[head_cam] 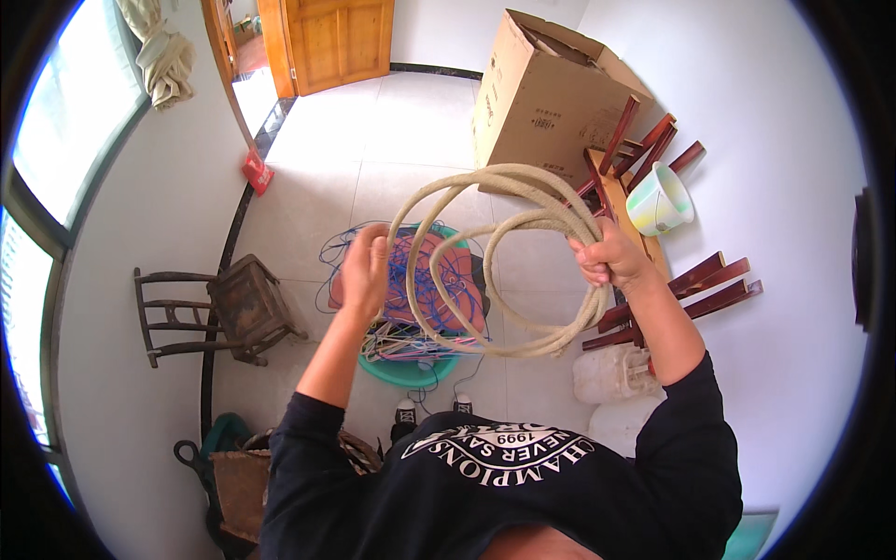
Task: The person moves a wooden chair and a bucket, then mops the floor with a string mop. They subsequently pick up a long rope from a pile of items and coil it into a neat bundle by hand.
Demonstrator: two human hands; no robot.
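Note:
A thick beige rope (505, 348) hangs in several loose loops in front of me, above the floor. My right hand (607, 257) is closed around the gathered strands at the right side of the coil. At the left edge of the coil, my left hand (365, 271) has the outermost strand along its palm and thumb; its fingertips are slightly blurred. Below the loops stands a green plastic basin (406, 376). On it lie a pinkish-red piece of material (458, 253), tangled blue cord (413, 280) and a bundle of thin pale strips (392, 345).
A dark wooden chair (245, 304) stands left. At right are a tall cardboard box (539, 119), an upturned wooden bench (616, 192) with red legs, a white bucket (654, 203) and a plastic jug (605, 374). A woven basket (241, 483) sits lower left; a wooden door (339, 42) stands ahead.

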